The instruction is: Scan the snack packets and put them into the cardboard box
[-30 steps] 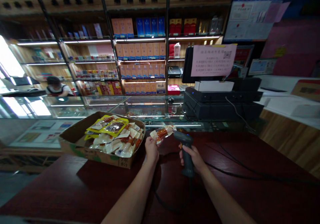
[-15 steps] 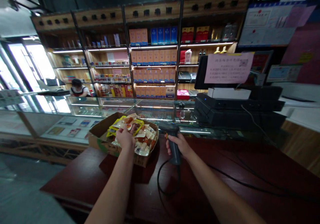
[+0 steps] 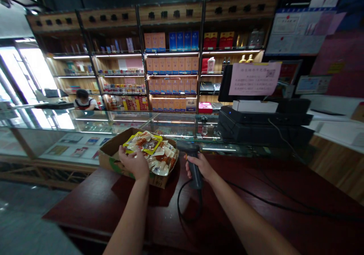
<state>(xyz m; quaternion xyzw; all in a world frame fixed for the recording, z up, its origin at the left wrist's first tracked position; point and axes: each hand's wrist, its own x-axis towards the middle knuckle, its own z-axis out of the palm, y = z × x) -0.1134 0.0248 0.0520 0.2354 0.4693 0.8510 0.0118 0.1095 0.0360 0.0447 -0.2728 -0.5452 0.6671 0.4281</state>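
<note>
My right hand (image 3: 199, 165) is wrapped round the handle of a dark barcode scanner (image 3: 195, 176), whose head points left towards the box. A black cable loops down from the handle onto the table. My left hand (image 3: 134, 161) is over the front left of a cardboard box (image 3: 109, 158), fingers apart and curled a little, with nothing seen in it. Vacuum-sealed snack packs (image 3: 163, 158) with reddish-brown food fill the box, and a yellow-edged pack (image 3: 150, 144) lies on top near my left fingers.
The box stands on a dark red table (image 3: 85, 205). Behind it runs a glass display counter (image 3: 170, 128). A monitor with a pink notice (image 3: 253, 79) and black machines (image 3: 256, 128) stand at the right. A person (image 3: 85, 101) sits behind the counter, far left.
My left hand has moved left and a little down, off the middle of the packs, and its fingers have turned upward. The scanner stays in my right hand. The view has shifted slightly.
</note>
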